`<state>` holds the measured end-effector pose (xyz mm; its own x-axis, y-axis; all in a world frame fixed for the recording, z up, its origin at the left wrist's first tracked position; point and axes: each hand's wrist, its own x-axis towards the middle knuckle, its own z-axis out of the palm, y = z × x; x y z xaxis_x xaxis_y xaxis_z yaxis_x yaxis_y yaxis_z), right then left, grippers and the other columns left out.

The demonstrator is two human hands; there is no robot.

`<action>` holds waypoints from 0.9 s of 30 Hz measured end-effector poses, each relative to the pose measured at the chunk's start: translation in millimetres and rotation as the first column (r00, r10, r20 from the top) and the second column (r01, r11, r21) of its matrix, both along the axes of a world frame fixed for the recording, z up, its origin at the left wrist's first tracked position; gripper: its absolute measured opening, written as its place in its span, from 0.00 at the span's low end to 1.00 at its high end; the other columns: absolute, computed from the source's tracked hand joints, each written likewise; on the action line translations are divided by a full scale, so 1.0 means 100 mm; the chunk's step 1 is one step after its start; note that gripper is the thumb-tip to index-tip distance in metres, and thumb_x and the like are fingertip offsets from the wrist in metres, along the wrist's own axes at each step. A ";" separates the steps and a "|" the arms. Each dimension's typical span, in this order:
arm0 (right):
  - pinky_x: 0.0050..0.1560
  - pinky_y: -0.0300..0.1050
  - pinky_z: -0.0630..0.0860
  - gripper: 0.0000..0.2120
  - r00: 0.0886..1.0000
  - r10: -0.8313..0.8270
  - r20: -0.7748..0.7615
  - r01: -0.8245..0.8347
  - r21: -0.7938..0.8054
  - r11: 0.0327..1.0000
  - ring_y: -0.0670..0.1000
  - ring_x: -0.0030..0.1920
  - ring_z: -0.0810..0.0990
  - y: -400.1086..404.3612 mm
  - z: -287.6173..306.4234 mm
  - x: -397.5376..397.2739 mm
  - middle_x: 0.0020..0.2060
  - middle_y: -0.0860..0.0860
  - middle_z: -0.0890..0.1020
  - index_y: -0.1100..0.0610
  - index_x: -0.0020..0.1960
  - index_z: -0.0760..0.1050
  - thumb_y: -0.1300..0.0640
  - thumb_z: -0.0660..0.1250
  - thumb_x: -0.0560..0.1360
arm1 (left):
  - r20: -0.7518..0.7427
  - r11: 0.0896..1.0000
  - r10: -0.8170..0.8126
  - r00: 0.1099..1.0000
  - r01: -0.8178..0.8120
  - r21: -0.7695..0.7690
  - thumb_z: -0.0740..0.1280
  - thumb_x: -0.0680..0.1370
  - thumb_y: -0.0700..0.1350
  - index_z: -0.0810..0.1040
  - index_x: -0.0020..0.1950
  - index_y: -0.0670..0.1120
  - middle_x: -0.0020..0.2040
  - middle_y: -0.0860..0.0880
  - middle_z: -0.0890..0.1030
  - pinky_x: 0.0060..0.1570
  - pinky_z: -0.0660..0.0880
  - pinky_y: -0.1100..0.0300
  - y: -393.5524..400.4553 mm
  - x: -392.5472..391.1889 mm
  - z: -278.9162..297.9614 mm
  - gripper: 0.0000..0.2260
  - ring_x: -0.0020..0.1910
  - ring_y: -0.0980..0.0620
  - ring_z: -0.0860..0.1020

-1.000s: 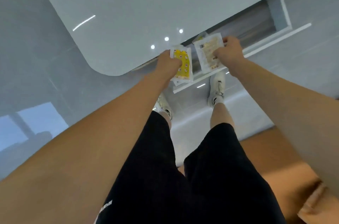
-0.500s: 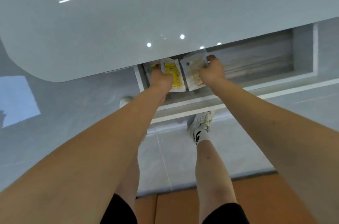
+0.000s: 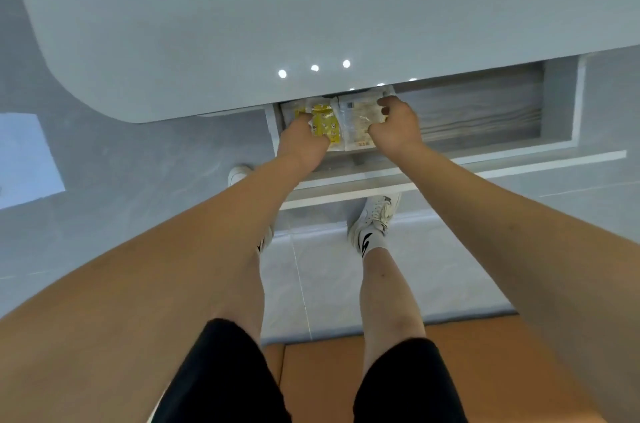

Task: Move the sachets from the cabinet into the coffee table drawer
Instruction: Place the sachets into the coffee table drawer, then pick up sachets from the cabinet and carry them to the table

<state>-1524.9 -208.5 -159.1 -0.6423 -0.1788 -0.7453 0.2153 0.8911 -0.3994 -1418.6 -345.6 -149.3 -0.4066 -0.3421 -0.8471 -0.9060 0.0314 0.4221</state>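
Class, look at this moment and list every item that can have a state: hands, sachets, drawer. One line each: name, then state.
Coffee table drawer: pulled open, its right part bare.
Yellow sachets: at the drawer's left end, held by the left hand.
Pale sachets: beside the yellow ones, held by the right hand.
Left hand: fingers curled on the yellow sachets.
Right hand: fingers curled on the pale sachets.

The single head view looks steeply down from above the open coffee table drawer (image 3: 478, 117), fairly near, with the floor below it.
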 end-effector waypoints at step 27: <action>0.64 0.52 0.74 0.23 0.194 0.681 -0.707 -0.981 -0.143 0.131 0.54 0.67 0.74 -2.22 6.26 2.15 0.64 0.50 0.78 0.51 0.70 0.73 0.48 0.68 0.77 | -0.393 0.522 0.208 0.896 -0.441 -0.730 0.66 0.79 0.52 0.70 0.74 0.52 0.67 0.50 0.76 0.63 0.73 0.52 -1.08 2.85 6.21 0.23 0.67 0.49 0.74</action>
<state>-1309.7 -430.4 467.3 0.0543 -0.9978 -0.0372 -0.8308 -0.0244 -0.5561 -1133.5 -453.8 471.5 -0.2585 -0.9639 -0.0638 -0.8028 0.1776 0.5691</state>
